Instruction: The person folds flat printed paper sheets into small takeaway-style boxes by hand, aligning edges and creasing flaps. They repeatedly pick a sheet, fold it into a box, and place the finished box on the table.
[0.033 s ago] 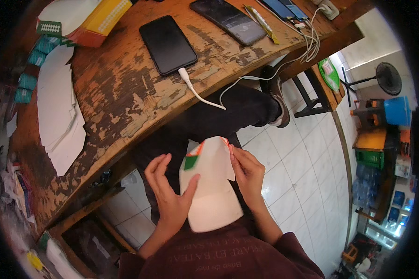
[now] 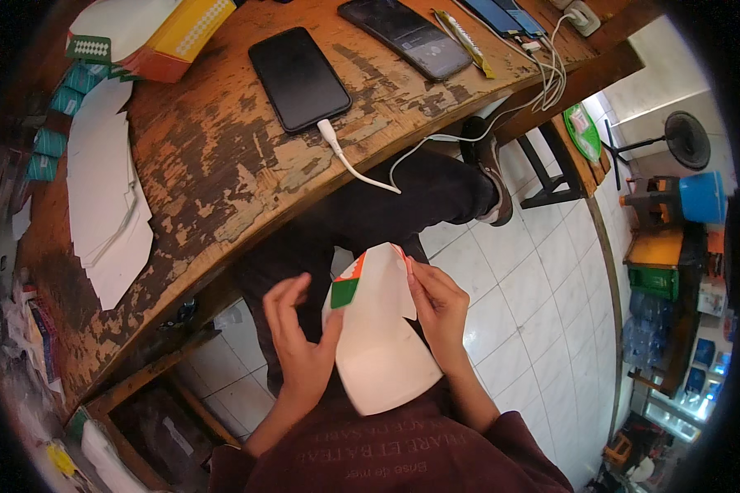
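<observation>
Two phones (image 2: 299, 78) (image 2: 404, 37), one fan (image 2: 686, 140)

1. A worn wooden table (image 2: 222, 172) bears two black phones (image 2: 299, 78) (image 2: 404, 36).
2. A white charging cable (image 2: 362, 168) plugs into the nearer phone.
3. White card blanks (image 2: 103, 197) lie stacked at its left.
4. A blue bucket (image 2: 704, 197) stands far right.

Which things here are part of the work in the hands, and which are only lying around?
In hand:
- white card, with a green and orange flap
- left hand
- right hand
- stack of white cards on the table

Lying about:
- black phone on its cable
- second phone
- pen
- fan
</observation>
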`<state>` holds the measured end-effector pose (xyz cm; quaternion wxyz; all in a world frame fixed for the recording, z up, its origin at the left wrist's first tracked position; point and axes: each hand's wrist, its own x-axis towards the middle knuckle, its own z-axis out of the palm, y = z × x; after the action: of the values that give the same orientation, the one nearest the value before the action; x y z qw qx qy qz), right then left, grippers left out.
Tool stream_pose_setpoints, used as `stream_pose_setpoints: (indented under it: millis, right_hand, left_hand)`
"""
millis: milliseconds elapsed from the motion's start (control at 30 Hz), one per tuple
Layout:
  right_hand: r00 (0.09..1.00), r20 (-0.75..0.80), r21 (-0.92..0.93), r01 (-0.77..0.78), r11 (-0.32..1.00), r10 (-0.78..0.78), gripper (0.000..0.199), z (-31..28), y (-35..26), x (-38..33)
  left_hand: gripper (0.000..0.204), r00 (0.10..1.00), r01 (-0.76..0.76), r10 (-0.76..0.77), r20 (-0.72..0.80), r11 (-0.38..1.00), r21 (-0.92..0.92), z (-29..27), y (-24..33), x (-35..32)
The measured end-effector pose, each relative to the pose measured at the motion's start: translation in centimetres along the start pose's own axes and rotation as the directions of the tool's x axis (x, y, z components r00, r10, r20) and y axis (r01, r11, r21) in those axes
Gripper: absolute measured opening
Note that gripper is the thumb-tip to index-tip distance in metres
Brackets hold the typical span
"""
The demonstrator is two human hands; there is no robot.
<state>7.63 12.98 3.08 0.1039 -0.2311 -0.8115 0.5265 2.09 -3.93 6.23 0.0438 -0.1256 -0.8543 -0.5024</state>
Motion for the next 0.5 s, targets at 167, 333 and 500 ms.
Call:
stream_pose_setpoints:
  millis: [167, 333, 500]
  right_hand:
    - [0.981, -0.174, 0.11, 0.102, 0.989, -0.082, 0.028, -0.1, -2.7, -1.4]
    - [0.93, 0.342, 0.745, -0.355, 0.565, 0.133, 0.024, 0.3, -5.8, -2.2]
    - [0.997, 0.063, 0.487, -0.063, 0.871, 0.037, 0.012, 0.6, -5.0, -1.7]
  left_hand:
    - [0.017, 0.972, 0.228, -0.234, -0.004, 0.951, -0.21, 0.1, -0.7, -1.9]
    - [0.017, 0.998, 0.003, 0.012, 0.063, 0.974, -0.226, 0.8, 0.5, -1.4]
    - [0.014, 0.992, 0.104, -0.066, 0.11, 0.915, -0.39, 0.2, 1.5, -0.5]
